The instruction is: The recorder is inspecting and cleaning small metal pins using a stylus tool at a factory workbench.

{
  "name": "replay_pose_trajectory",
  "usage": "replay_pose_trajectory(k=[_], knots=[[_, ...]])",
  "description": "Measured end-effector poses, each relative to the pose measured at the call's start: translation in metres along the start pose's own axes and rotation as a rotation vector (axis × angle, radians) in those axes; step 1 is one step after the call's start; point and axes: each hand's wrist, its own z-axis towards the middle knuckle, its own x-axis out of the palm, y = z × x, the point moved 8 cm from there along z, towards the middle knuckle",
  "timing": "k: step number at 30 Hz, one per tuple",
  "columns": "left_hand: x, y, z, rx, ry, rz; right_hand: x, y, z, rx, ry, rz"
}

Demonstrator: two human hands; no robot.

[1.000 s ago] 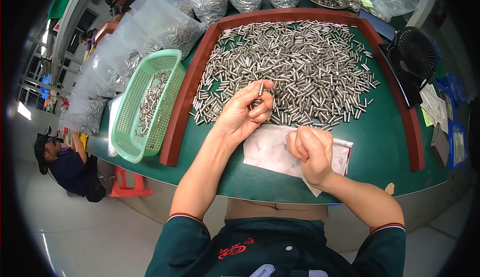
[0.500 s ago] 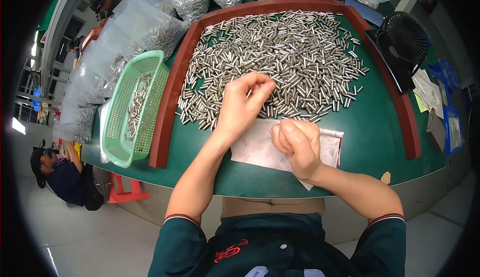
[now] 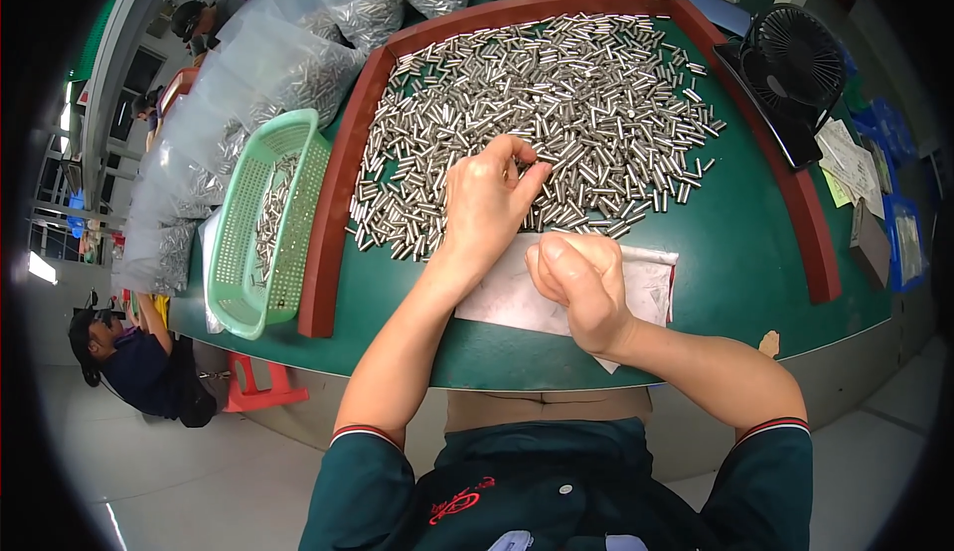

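A broad heap of short, shiny metal pins (image 3: pixel 586 84) lies spread over the green tabletop (image 3: pixel 755 263). My left hand (image 3: pixel 487 198) is over the near part of the heap, its thumb and fingers curled together close above the pins. Whatever is between those fingertips is too small or hidden to make out. To its right and nearer my body, my right hand (image 3: pixel 586 288) is closed in a fist, thumb on top, above a stained white cloth (image 3: pixel 527 293). The inside of this fist is hidden.
A dark red wooden frame (image 3: pixel 333 213) borders the heap. Left of it stands a green plastic basket (image 3: pixel 224 263) holding some pins. Clear bags of metal parts (image 3: pixel 373 9) line the far left. A black fan (image 3: pixel 795 54) sits at right. Other people (image 3: pixel 149 362) work at left.
The view has shifted slightly. My left thumb and fingertips have changed position a little over the heap. The right fist stays closed over the cloth.
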Motion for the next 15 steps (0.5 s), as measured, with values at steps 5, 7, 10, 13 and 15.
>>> replay_pose_trajectory(k=[5, 7, 10, 13, 15], knots=[[0.009, 0.021, -0.005, -0.421, 0.118, -0.936, -0.003, 0.000, -0.001, 0.017, -0.012, -0.003], [0.012, 0.021, -0.010, -0.523, 0.252, -1.466, -0.001, -0.001, 0.000, 0.016, -0.006, 0.012], [0.018, 0.030, -0.020, -0.633, 0.321, -1.687, 0.000, 0.001, -0.001, 0.007, -0.009, 0.006], [0.018, 0.034, -0.022, -0.617, 0.362, -1.713, 0.000, 0.000, 0.000, 0.000, -0.018, 0.010], [0.017, 0.034, -0.022, -0.637, 0.339, -1.749, 0.000, 0.000, 0.001, 0.001, -0.019, 0.015]])
